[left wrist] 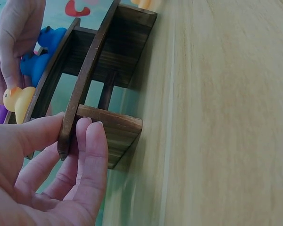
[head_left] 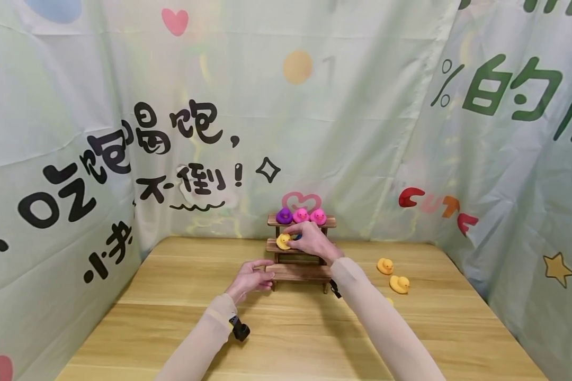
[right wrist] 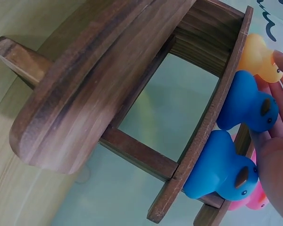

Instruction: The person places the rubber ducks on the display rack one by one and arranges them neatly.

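Note:
A small three-tier wooden rack [head_left: 297, 272] stands on the table. My left hand [head_left: 250, 278] pinches the left end of its lowest tier, thumb above and fingers beneath. On the middle tier, at the left, sits a yellow rubber duck [right wrist: 257, 56]; my right hand [head_left: 314, 242] holds it between thumb and fingers. Beside it on that tier are two blue ducks [right wrist: 224, 162], mostly hidden behind the right hand in the head view. The top tier carries a purple duck [head_left: 284, 216] and two pink ducks [head_left: 318, 216].
To the right of the rack, yellow ducks [head_left: 400, 284] lie on the wooden table [head_left: 181, 317], one mostly hidden by the right sleeve. A printed curtain [head_left: 248, 106] hangs behind and along both sides of the table.

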Motion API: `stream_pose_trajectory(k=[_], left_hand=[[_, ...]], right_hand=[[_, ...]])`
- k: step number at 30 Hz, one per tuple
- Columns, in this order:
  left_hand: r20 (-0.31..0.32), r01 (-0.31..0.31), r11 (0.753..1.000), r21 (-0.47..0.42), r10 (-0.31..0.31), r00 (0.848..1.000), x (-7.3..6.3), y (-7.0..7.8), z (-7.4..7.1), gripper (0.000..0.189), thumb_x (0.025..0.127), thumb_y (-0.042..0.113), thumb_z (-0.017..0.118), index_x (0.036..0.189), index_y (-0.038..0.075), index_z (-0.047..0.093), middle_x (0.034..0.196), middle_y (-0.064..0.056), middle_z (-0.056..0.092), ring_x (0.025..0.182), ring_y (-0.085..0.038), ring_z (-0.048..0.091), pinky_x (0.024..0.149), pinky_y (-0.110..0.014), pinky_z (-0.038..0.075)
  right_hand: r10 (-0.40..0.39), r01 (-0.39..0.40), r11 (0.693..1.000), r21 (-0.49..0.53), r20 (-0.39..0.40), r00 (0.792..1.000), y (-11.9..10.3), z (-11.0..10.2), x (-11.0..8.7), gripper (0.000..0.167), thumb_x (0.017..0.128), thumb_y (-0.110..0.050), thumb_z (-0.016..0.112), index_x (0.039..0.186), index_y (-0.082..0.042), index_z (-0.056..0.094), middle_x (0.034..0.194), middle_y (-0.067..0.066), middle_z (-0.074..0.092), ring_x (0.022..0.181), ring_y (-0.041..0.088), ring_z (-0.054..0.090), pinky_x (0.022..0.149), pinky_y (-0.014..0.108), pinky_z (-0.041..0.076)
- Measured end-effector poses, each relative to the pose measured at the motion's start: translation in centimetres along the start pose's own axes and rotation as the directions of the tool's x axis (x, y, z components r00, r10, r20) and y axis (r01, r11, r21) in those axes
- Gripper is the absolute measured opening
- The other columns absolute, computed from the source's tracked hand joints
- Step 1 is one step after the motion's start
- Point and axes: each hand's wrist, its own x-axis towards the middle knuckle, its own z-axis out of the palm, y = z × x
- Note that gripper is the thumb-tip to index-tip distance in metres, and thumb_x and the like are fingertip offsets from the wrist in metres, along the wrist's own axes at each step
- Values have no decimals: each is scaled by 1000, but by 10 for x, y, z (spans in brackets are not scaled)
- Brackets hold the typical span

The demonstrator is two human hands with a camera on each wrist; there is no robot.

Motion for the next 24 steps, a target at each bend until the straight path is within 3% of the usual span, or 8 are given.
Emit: stream_pose_trajectory(k=[4, 8, 14, 24], left_hand=[[-4, 4, 1000, 1, -4, 1000, 0, 0, 0, 47, 90, 8, 69, 135, 4, 57, 89, -6, 71, 68, -14, 67, 69, -31, 63], [-5, 4, 1000, 2, -4, 1000, 0, 0, 0, 48, 90, 8, 70, 136, 4, 56, 90, -6, 71, 68, -14, 67, 69, -31, 63], [-2, -1, 1000, 3, 1, 1000, -1, 1, 0, 49, 90, 8, 70, 137, 3, 55, 90, -7, 71, 69, -15, 67, 69, -31, 63], [0, 5, 1000, -6, -5, 1000, 0, 0, 0, 50, 90, 6, 69, 137, 3, 54, 89, -7, 71, 68, -15, 67, 68, -31, 63]], right_hand=[[-3, 3, 1000, -1, -6, 1000, 0, 0, 0, 29, 83, -12, 79, 112, -11, 74, 112, 5, 73, 90, 21, 65, 74, 25, 53], [-9, 9, 1000, 15, -9, 1000, 0, -1, -1, 30, 82, -13, 80, 112, -10, 74, 111, 5, 74, 104, 24, 67, 86, 35, 57], [-7, 8, 998, 65, -19, 1000, -2, -4, -2, 34, 83, -13, 79, 114, -5, 72, 114, 9, 72, 112, 27, 65, 99, 46, 53], [-28, 40, 992, 124, -97, 995, -6, -10, -13, 29, 86, -15, 76, 114, -8, 72, 114, 7, 72, 111, 28, 66, 94, 45, 56]])
